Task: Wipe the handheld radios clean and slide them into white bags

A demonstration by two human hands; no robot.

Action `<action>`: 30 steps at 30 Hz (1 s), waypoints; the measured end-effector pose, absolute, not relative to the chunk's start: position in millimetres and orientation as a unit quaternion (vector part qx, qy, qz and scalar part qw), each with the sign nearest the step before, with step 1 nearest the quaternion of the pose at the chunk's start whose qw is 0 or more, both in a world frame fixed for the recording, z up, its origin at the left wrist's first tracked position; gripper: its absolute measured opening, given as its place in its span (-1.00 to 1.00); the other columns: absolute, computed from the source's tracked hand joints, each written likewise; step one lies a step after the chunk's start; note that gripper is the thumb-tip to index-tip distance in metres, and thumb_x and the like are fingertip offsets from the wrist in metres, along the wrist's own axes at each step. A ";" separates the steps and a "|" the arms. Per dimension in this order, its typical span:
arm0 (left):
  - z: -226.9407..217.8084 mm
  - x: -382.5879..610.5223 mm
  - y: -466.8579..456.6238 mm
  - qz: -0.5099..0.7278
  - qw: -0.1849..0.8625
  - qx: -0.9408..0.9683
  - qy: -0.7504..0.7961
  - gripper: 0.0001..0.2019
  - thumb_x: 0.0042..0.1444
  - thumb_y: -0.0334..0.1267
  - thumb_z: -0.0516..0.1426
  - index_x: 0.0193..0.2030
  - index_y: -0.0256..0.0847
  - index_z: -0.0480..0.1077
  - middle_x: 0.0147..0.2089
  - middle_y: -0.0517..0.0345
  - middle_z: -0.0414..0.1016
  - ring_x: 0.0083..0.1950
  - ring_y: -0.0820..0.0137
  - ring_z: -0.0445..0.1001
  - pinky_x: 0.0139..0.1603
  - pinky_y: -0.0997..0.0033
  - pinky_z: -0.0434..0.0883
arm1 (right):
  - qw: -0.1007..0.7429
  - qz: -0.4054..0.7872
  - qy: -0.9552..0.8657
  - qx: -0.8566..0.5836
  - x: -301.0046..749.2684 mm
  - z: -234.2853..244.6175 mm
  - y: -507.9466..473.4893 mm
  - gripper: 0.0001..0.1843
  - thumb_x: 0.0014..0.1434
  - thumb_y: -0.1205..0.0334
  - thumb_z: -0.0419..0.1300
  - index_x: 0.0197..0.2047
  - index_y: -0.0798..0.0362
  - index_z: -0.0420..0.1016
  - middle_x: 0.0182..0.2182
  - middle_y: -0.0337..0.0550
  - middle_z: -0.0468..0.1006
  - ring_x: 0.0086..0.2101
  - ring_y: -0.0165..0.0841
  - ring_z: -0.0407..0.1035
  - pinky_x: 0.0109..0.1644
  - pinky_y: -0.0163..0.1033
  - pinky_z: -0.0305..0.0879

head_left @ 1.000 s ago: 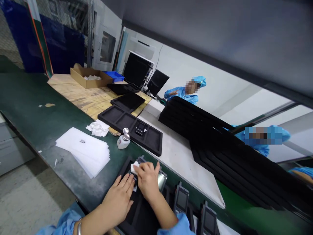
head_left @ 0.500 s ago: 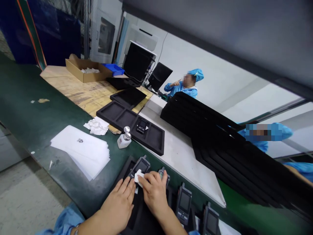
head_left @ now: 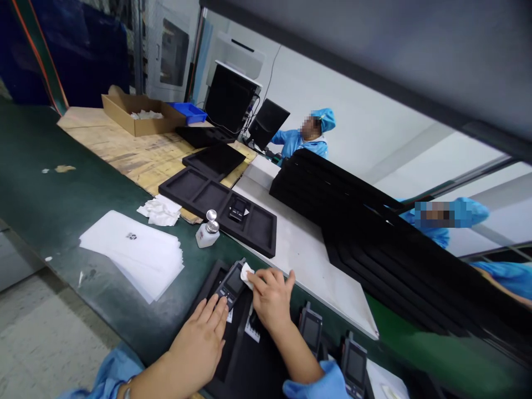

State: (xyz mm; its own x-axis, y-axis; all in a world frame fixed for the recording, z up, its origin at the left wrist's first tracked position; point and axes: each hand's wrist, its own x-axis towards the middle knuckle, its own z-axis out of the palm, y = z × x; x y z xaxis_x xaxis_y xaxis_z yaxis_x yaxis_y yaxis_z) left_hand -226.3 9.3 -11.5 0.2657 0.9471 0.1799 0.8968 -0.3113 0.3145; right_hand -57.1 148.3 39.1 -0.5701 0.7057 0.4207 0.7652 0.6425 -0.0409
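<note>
A black handheld radio (head_left: 233, 281) with a small screen lies in a black foam tray (head_left: 262, 370) in front of me. Flat against the radio's lower end rests my left hand (head_left: 199, 338), fingers stretched out. My right hand (head_left: 271, 293) pinches a white wipe (head_left: 246, 275) at the upper right edge of the radio's screen. Two more radios stand to the right, one radio (head_left: 311, 330) close to my right forearm and another radio (head_left: 354, 366) further right. Beneath my right hand, part of the tray's contents is hidden.
A white pump bottle (head_left: 207, 235) with its lid up stands behind the tray. White plastic bags (head_left: 133, 244) and crumpled wipes (head_left: 160, 210) lie left. Beyond are another foam tray (head_left: 187, 185), a cardboard box (head_left: 137, 119) and stacked black trays (head_left: 353, 221). Co-workers in blue sit across.
My right hand has moved the wipe up and right, from the radio's middle to the screen's upper edge. My left hand stays on the radio. The view has shifted slightly.
</note>
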 end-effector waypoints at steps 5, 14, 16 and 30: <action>-11.1 -226.8 9.6 0.161 0.079 0.795 0.580 -0.41 0.14 -0.38 0.01 0.35 -0.37 0.19 0.42 -0.09 0.09 0.43 0.07 0.07 0.38 0.05 0.13 | 0.238 -0.059 -0.850 -0.466 -72.3 30.0 140.7 -0.65 0.20 0.47 0.08 -0.16 -0.13 0.59 -0.30 -0.20 0.53 -0.16 -0.22 0.25 0.23 0.38 -0.29; -6.5 -229.4 12.7 0.150 0.053 0.803 0.574 -0.43 0.15 -0.33 0.00 0.32 -0.40 0.23 0.37 -0.11 0.20 0.38 0.06 0.17 0.33 0.02 0.24 | 0.185 -0.001 -0.904 -0.385 -76.1 23.8 111.8 -0.68 0.20 0.35 0.23 -0.07 -0.27 0.57 -0.28 -0.25 0.53 -0.14 -0.23 0.24 0.28 0.36 -0.48; -8.0 -229.7 12.1 0.157 0.050 0.803 0.573 -0.44 0.15 -0.33 0.00 0.32 -0.40 0.24 0.38 -0.11 0.18 0.39 0.05 0.16 0.32 0.02 0.25 | 0.190 -0.008 -0.901 -0.390 -68.3 24.1 109.5 -0.65 0.19 0.36 0.23 -0.06 -0.30 0.57 -0.29 -0.26 0.54 -0.13 -0.23 0.24 0.27 0.37 -0.49; -30.0 -233.8 14.8 0.215 0.013 0.801 0.559 -0.44 0.15 -0.32 0.02 0.31 -0.34 0.24 0.39 -0.07 0.18 0.38 0.08 0.17 0.31 0.03 0.26 | 0.215 -0.002 -0.846 -0.488 -65.2 30.7 123.0 -0.63 0.16 0.50 0.17 -0.16 -0.19 0.61 -0.28 -0.22 0.52 -0.13 -0.22 0.23 0.26 0.34 -0.36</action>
State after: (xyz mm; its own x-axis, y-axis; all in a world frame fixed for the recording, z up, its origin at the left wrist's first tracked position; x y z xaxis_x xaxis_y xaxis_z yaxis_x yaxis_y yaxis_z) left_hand -233.8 14.8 -30.0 0.2828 0.9010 0.3289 0.8896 -0.3746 0.2613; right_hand -65.2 123.0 30.7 -0.4317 0.8250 0.3647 0.8264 0.5238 -0.2065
